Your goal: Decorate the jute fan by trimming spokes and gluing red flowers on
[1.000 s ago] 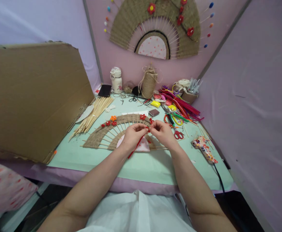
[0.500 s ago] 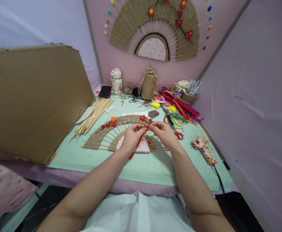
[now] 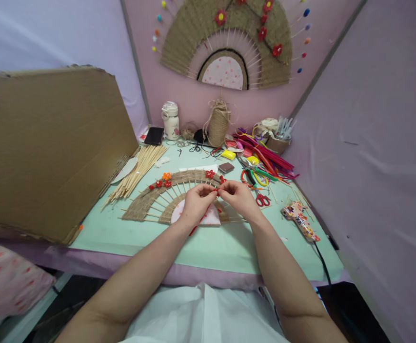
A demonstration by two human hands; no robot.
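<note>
Both hands meet over the fan-shaped twine piece [image 3: 136, 206], which lies on the table with red and orange flowers along its arc. A red pipe cleaner [image 3: 193, 230] is pinched in my left hand [image 3: 198, 205], its loose end trailing down toward me. My right hand [image 3: 239, 199] pinches the same pipe cleaner at its upper end, fingertips touching those of the left. The bent part between the fingers is mostly hidden. Beneath the hands shows the fan's half-round centre of dotted pink cloth [image 3: 212, 218].
Bamboo sticks [image 3: 141, 171] lie at the left by a cardboard sheet [image 3: 51, 152]. A glue gun [image 3: 301, 221] rests at the right. Red-handled scissors [image 3: 262, 199] and bundled pipe cleaners [image 3: 272, 155] lie behind my right hand. A twine spool [image 3: 218, 125] and bottle [image 3: 171, 120] stand at the back.
My fingertips have come closer together and now cover more of the red pipe cleaner. Its hanging end shows less beside my left hand. The fan stays in place.
</note>
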